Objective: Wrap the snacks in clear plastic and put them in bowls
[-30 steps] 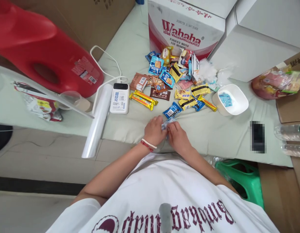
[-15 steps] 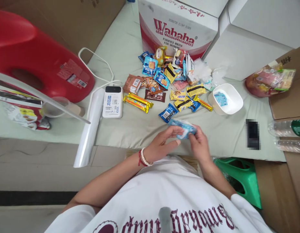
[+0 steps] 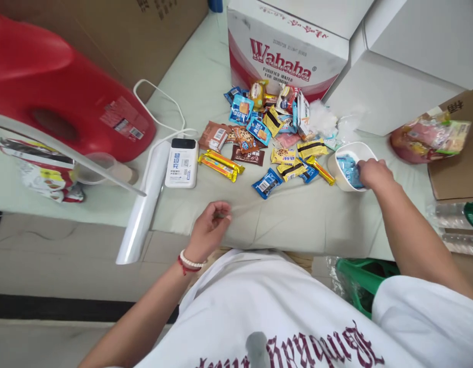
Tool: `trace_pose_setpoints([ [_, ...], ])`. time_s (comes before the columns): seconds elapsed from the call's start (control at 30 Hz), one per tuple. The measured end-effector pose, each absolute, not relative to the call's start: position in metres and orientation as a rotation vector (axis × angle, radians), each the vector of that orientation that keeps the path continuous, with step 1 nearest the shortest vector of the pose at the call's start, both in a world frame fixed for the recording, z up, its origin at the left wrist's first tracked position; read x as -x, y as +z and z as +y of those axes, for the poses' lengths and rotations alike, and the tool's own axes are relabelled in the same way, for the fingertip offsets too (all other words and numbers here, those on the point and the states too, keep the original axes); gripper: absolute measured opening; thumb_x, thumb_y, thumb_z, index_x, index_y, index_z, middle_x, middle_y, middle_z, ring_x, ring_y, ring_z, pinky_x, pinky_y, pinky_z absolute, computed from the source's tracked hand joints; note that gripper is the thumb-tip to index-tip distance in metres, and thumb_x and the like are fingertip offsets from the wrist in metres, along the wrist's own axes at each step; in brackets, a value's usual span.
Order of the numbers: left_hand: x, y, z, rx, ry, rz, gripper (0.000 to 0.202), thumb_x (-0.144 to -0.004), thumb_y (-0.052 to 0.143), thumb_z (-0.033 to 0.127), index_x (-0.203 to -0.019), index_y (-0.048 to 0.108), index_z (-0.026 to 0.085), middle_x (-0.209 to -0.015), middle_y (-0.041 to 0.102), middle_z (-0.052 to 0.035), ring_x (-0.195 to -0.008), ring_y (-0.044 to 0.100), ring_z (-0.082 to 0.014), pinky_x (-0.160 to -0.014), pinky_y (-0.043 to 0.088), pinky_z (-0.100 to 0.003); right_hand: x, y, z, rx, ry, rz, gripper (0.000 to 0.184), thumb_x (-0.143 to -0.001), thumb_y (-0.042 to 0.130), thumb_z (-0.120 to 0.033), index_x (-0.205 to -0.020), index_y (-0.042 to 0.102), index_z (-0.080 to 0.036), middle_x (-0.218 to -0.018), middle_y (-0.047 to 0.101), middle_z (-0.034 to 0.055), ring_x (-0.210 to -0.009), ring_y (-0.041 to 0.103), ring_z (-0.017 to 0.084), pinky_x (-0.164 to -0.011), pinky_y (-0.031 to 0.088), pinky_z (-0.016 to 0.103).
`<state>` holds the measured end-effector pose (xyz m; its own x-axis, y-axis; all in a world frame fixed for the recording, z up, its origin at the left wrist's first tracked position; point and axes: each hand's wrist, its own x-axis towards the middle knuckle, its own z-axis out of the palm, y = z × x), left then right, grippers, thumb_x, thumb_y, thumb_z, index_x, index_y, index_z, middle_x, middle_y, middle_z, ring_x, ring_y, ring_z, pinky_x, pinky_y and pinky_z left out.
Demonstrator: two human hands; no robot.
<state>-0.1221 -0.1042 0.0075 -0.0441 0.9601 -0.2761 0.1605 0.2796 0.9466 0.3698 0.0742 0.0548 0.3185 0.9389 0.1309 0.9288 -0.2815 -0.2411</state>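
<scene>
My right hand point(image 3: 374, 174) reaches over the rim of a white plastic bowl point(image 3: 343, 176), its fingers closed on a light-blue snack packet point(image 3: 350, 171) inside. Other light-blue wrapping in the bowl overlaps it, so I cannot tell how many pieces lie there. Near the table's front edge, my left hand point(image 3: 211, 225) hovers with loosely curled fingers, a gap between them and the thumb, and nothing visible in it. A dark blue packet point(image 3: 267, 183) lies between the hands, in front of a pile of wrapped snacks with yellow packets point(image 3: 312, 148) and yellow-orange bars point(image 3: 221, 164).
A Wahaha carton point(image 3: 286, 56) stands behind the pile. To the left are a white power bank point(image 3: 181, 163) with a cable, a clear roll point(image 3: 140, 214) and a large red jug point(image 3: 87, 97). Plastic bottles point(image 3: 454, 215) and a bag of snacks point(image 3: 428, 135) are on the right.
My right hand has carried the light-blue packet from in front of me to the right, into the bowl. My left hand has let go of it and moved left.
</scene>
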Motion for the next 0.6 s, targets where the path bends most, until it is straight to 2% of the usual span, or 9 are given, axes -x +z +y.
trace_pose_setpoints([
  [0.07,0.124,0.004,-0.109,-1.12,0.962,1.552,0.034,-0.081,0.069,0.041,-0.107,0.062,0.02,-0.105,0.066,-0.006,-0.095,0.063,-0.0194,-0.078,0.052,-0.031,-0.36,0.055,0.066,2.448,-0.035,-1.778,0.019,-0.076,0.065,0.001,-0.07,0.074,-0.014,-0.09,0.068,0.0187,-0.091,0.052,0.022,-0.073,0.028,0.044],
  [0.13,0.127,0.0,-0.112,-1.13,0.983,1.627,0.035,-0.082,0.067,0.042,-0.108,0.062,0.019,-0.098,0.065,-0.0045,-0.089,0.063,-0.0185,-0.074,0.051,-0.03,-0.353,0.065,0.062,2.535,-0.223,-1.793,0.021,-0.082,0.064,-0.003,-0.09,0.079,-0.016,-0.11,0.067,0.024,-0.102,0.053,0.026,-0.073,0.028,0.044],
  [0.17,0.128,-0.002,-0.112,-1.132,0.984,1.657,0.035,-0.082,0.067,0.043,-0.107,0.062,0.019,-0.093,0.064,-0.0033,-0.084,0.062,-0.0178,-0.071,0.05,-0.029,-0.349,0.072,0.063,2.518,-0.3,-1.772,0.024,-0.084,0.064,-0.006,-0.099,0.08,-0.016,-0.115,0.067,0.0245,-0.103,0.054,0.026,-0.073,0.03,0.043],
  [0.23,0.13,-0.007,-0.111,-1.139,0.97,1.699,0.034,-0.083,0.066,0.043,-0.107,0.063,0.02,-0.087,0.062,-0.0013,-0.076,0.06,-0.0163,-0.066,0.048,-0.028,-0.339,0.087,0.073,2.371,-0.297,-1.748,0.028,-0.087,0.064,-0.009,-0.109,0.08,-0.015,-0.111,0.07,0.0217,-0.093,0.058,0.023,-0.075,0.035,0.04],
  [0.33,0.129,-0.01,-0.106,-1.174,0.943,1.716,0.031,-0.083,0.065,0.043,-0.103,0.065,0.02,-0.087,0.064,-0.0016,-0.073,0.059,-0.0158,-0.065,0.047,-0.027,-0.318,0.1,0.106,2.141,-0.113,-1.8,0.025,-0.09,0.063,-0.013,-0.11,0.079,-0.011,-0.095,0.074,0.0142,-0.077,0.057,0.015,-0.078,0.039,0.034],
  [0.43,0.126,-0.009,-0.101,-1.234,0.923,1.712,0.025,-0.085,0.062,0.042,-0.096,0.066,0.02,-0.087,0.066,-0.0027,-0.075,0.061,-0.0164,-0.068,0.048,-0.028,-0.294,0.096,0.15,2.102,-0.058,-1.774,0.024,-0.092,0.063,-0.018,-0.107,0.076,-0.005,-0.096,0.075,0.0137,-0.081,0.059,0.012,-0.081,0.039,0.032],
  [0.5,0.123,-0.006,-0.101,-1.283,0.911,1.714,0.022,-0.087,0.06,0.04,-0.092,0.067,0.02,-0.086,0.065,-0.003,-0.074,0.06,-0.0166,-0.068,0.049,-0.028,-0.279,0.086,0.174,2.108,-0.03,-1.757,0.034,-0.09,0.067,-0.028,-0.107,0.073,0.001,-0.102,0.073,0.0155,-0.086,0.06,0.011,-0.083,0.039,0.032],
  [0.6,0.122,-0.004,-0.105,-1.362,0.901,1.724,0.02,-0.088,0.058,0.037,-0.089,0.068,0.021,-0.086,0.065,-0.0037,-0.075,0.06,-0.017,-0.068,0.049,-0.028,-0.258,0.071,0.196,2.03,-0.04,-1.819,0.06,-0.082,0.067,-0.051,-0.105,0.067,0.005,-0.122,0.065,0.0197,-0.099,0.061,0.01,-0.082,0.038,0.031],
])
